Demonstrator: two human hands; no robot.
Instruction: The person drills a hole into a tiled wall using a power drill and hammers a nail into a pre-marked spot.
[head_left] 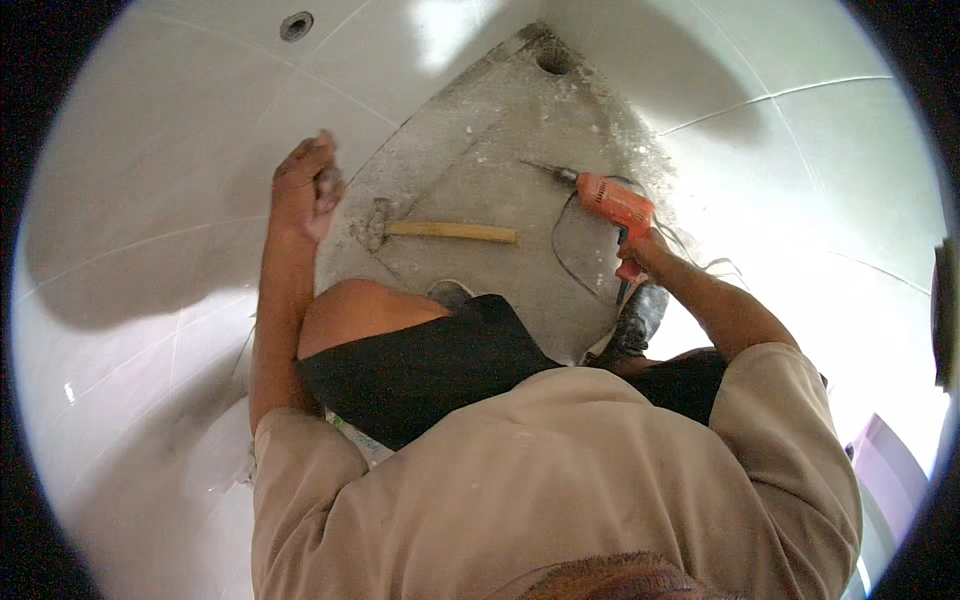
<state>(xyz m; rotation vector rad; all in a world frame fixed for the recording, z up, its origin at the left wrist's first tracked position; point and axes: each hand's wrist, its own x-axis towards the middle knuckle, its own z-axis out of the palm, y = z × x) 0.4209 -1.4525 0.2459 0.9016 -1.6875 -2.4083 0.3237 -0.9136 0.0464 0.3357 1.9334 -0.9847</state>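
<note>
My right hand (645,252) is wrapped round the handle of an orange power drill (612,202). The drill's long thin bit points to the left, above the dusty concrete floor (490,180). A dark cord loops beside it on both sides. My left hand (310,188) is raised near the tiled wall on the left, its fingers curled in and slightly blurred; whether anything is in them is hidden. Between the two hands a hammer (450,231) with a pale wooden handle lies on the floor, its dusty head toward my left hand.
Light tiled walls (150,200) meet in the far corner, where a round hole (552,58) opens in the floor. A round fitting (297,26) sits in the far left wall. My dark shoe (640,322) is close below the drill. Something purple (890,460) stands at the lower right.
</note>
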